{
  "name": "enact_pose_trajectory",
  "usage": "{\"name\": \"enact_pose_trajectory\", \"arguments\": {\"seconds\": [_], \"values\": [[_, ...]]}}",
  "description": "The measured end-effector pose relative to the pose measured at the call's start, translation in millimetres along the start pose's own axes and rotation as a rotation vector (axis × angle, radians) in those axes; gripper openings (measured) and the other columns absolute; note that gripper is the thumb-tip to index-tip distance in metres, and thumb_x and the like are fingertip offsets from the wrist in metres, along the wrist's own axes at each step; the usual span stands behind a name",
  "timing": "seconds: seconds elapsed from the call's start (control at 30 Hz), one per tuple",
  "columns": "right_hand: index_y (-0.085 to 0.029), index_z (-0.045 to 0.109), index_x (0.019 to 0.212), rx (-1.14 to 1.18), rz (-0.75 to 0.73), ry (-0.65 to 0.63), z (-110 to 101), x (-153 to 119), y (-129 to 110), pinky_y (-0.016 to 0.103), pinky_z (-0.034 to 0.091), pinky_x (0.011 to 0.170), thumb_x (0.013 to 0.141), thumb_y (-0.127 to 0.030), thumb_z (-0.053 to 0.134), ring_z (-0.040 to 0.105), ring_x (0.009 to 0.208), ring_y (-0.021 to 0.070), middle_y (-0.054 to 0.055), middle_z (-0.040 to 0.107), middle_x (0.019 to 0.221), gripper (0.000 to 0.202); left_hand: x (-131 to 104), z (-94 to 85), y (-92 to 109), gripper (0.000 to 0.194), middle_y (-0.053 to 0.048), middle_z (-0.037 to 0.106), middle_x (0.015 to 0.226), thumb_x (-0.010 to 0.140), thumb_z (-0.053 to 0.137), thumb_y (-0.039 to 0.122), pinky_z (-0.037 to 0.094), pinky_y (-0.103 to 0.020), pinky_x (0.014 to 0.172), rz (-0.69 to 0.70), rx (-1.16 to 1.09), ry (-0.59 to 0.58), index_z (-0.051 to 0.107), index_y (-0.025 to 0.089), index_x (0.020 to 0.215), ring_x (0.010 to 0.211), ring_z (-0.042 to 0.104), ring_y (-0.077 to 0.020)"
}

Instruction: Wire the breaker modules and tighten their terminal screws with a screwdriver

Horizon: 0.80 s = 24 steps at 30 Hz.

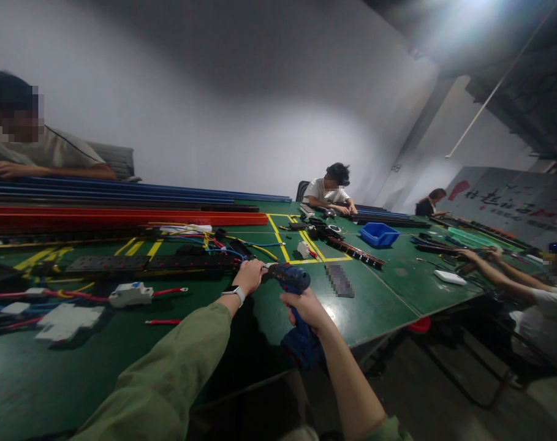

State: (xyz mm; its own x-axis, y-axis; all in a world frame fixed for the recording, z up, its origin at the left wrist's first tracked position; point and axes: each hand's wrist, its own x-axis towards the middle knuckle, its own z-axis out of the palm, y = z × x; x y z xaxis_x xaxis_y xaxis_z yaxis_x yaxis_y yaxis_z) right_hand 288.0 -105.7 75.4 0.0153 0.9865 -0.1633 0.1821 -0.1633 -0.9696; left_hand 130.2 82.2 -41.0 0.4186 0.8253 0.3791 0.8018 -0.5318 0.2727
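Observation:
My right hand is wrapped round the handle of a blue cordless drill, whose nose points left. Just beyond the drill's tip, my left hand is closed at the right end of a long black socket strip; what its fingers grip is too small to tell. A white watch is on my left wrist. Yellow, blue and red wires lie behind that hand. To the left on the green table are a white breaker with red leads and another white block.
Long red channels and blue rails lie across the back left. A blue bin, a dark flat phone-like object and a white box are to the right. Several people sit around the tables.

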Motion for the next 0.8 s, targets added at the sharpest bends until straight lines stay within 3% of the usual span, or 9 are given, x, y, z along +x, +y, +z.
{"name": "enact_pose_trajectory", "arguments": {"seconds": [0.8], "values": [[-0.021,0.049,0.072,0.006,0.006,-0.004,-1.5,3.4,5.7,0.021,0.033,0.036,0.073,-0.028,0.065,0.046,0.034,0.0103,-0.009,0.043,0.042,0.018,0.3,4.2,-2.9,0.028,-0.014,0.066,0.109,0.098,0.046,0.033,0.034,-0.037,0.097,0.013,-0.023,0.018,0.066,0.018,0.11,0.104,0.057,-0.0252]]}}
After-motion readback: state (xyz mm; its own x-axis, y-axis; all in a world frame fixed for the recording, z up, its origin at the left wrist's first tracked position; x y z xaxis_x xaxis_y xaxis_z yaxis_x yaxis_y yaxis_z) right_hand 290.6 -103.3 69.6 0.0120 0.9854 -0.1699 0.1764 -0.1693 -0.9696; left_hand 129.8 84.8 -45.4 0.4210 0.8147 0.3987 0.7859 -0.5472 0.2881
